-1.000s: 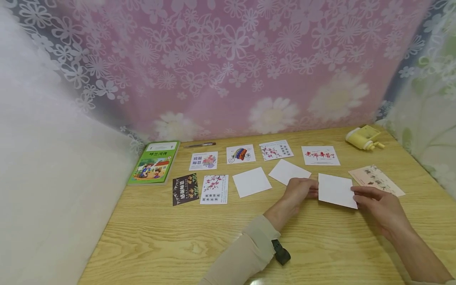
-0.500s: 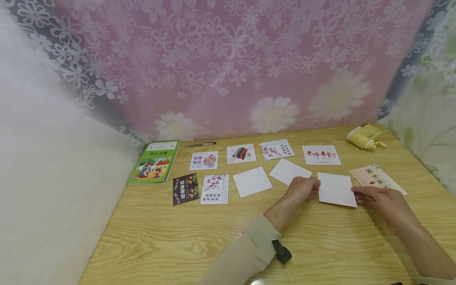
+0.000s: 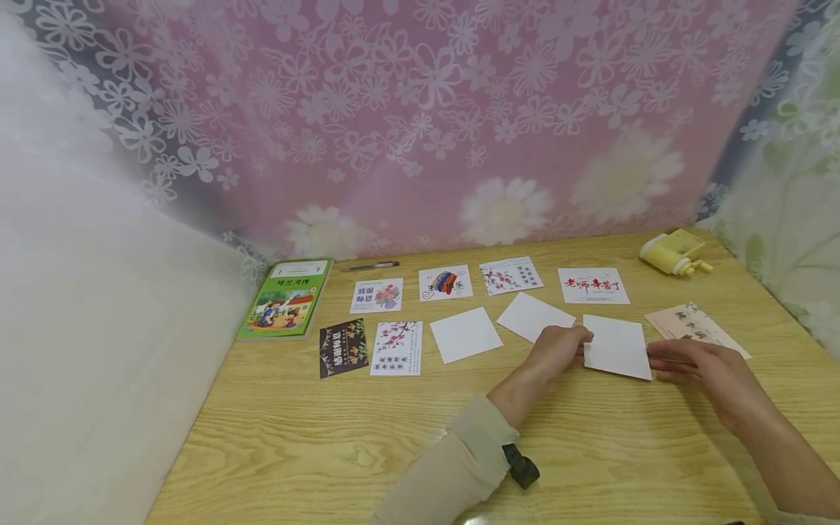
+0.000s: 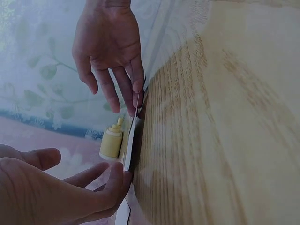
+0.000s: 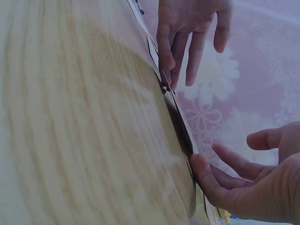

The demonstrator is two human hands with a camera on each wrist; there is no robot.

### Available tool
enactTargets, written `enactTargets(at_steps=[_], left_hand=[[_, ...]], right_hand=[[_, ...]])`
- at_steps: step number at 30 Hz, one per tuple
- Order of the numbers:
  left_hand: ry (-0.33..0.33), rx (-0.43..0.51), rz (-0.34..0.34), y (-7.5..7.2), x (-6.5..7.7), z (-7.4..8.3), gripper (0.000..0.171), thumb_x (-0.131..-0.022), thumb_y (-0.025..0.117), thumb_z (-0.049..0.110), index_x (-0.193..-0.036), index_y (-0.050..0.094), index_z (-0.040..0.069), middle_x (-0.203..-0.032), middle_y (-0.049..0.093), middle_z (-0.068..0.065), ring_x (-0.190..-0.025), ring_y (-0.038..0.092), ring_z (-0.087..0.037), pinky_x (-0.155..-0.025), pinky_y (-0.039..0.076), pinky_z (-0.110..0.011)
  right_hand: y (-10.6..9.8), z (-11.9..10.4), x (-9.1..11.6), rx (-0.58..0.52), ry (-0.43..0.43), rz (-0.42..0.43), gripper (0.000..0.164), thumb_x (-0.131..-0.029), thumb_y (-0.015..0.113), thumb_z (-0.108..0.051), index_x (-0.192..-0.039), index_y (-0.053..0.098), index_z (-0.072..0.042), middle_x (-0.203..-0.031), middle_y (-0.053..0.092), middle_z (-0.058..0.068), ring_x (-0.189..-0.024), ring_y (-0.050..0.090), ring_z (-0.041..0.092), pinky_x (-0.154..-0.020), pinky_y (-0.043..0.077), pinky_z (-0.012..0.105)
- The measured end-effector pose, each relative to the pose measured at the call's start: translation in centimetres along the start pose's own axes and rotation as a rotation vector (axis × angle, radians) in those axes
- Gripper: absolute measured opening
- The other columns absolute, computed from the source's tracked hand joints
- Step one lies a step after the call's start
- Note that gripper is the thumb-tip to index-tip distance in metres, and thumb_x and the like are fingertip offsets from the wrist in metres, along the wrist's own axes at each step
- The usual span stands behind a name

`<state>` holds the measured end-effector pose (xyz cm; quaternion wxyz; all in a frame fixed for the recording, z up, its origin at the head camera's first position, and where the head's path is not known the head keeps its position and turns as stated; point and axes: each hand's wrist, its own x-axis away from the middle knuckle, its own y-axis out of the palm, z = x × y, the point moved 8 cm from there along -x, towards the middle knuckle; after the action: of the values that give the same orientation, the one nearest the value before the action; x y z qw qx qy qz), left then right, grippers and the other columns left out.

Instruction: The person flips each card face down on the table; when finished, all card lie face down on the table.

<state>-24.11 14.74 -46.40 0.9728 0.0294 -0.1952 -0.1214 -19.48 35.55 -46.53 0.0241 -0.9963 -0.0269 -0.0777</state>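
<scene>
Left hand [image 3: 556, 350] and right hand [image 3: 701, 367] touch opposite edges of blank card [image 3: 615, 347] on wooden table [image 3: 315, 445].

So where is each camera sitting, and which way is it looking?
Head: worn on the head, looking forward and down at the table; both hands and a sleeve show.
Left wrist: low by the left hand, looking across to the right hand.
Right wrist: low by the right hand, facing the left hand.
All share the white card between both hands.
</scene>
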Motion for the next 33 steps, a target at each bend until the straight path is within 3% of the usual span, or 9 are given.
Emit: enactTargets(at_steps=[5, 12, 15, 20, 26, 33], left_hand=[[-0.011, -0.005, 0.004, 0.0, 0.2, -0.1, 0.014, -0.093, 0.066, 0.011, -0.098, 0.068, -0.002, -0.1, 0.063, -0.01, -0.091, 0.06, -0.022, -0.099, 0.055, -0.045], [0.013, 0.008, 0.015, -0.7, 0.1, 0.3, 0.012, -0.093, 0.065, 0.011, -0.094, 0.067, -0.001, -0.087, 0.057, -0.006, -0.085, 0.055, -0.019, -0.1, 0.055, -0.044], [0.031, 0.017, -0.014, -0.5, 0.0, 0.5, 0.022, -0.095, 0.064, 0.013, -0.104, 0.072, -0.005, -0.094, 0.063, -0.004, -0.093, 0.062, -0.021, -0.103, 0.055, -0.044], [0.07, 0.1, -0.087, 0.6, -0.3, 0.5, 0.029, -0.099, 0.061, 0.012, -0.115, 0.073, -0.009, -0.114, 0.072, -0.014, -0.114, 0.067, -0.035, -0.104, 0.056, -0.044], [0.091, 0.172, -0.123, 2.3, -0.5, 0.4, 0.03, -0.1, 0.06, 0.012, -0.116, 0.072, -0.01, -0.117, 0.073, -0.02, -0.118, 0.067, -0.04, -0.103, 0.057, -0.046], [0.084, 0.21, -0.134, 4.4, -0.9, 0.3, 0.03, -0.102, 0.059, 0.015, -0.117, 0.072, -0.008, -0.115, 0.074, -0.019, -0.116, 0.069, -0.038, -0.101, 0.058, -0.044]], right_hand=[[0.1, 0.0, 0.1, -0.08, -0.014, -0.028, 0.038, -0.114, 0.043, -0.022, -0.106, 0.08, -0.022, -0.104, 0.078, -0.009, -0.094, 0.075, 0.007, -0.08, 0.063, 0.023], [0.3, -0.2, 0.3, -0.209, -0.061, -0.122, 0.042, -0.114, 0.038, -0.012, -0.111, 0.08, -0.014, -0.108, 0.079, -0.003, -0.099, 0.076, 0.011, -0.084, 0.063, 0.026], [0.3, -0.4, 0.4, -0.266, -0.093, -0.177, 0.044, -0.114, 0.034, -0.008, -0.116, 0.079, -0.008, -0.113, 0.079, 0.001, -0.103, 0.075, 0.013, -0.086, 0.063, 0.027], [-0.1, -0.8, 0.2, -0.329, -0.146, -0.221, 0.046, -0.115, 0.03, -0.01, -0.126, 0.075, -0.007, -0.121, 0.076, 0.002, -0.109, 0.074, 0.015, -0.09, 0.061, 0.026], [-2.2, -1.1, -0.1, -0.418, -0.193, -0.159, 0.048, -0.114, 0.029, -0.007, -0.124, 0.076, -0.01, -0.12, 0.076, 0.003, -0.107, 0.074, 0.014, -0.088, 0.062, 0.024], [-4.9, -1.1, 0.1, -0.468, -0.243, 0.01, 0.045, -0.112, 0.035, -0.002, -0.116, 0.078, -0.014, -0.11, 0.078, 0.0, -0.098, 0.076, 0.009, -0.08, 0.062, 0.021]])
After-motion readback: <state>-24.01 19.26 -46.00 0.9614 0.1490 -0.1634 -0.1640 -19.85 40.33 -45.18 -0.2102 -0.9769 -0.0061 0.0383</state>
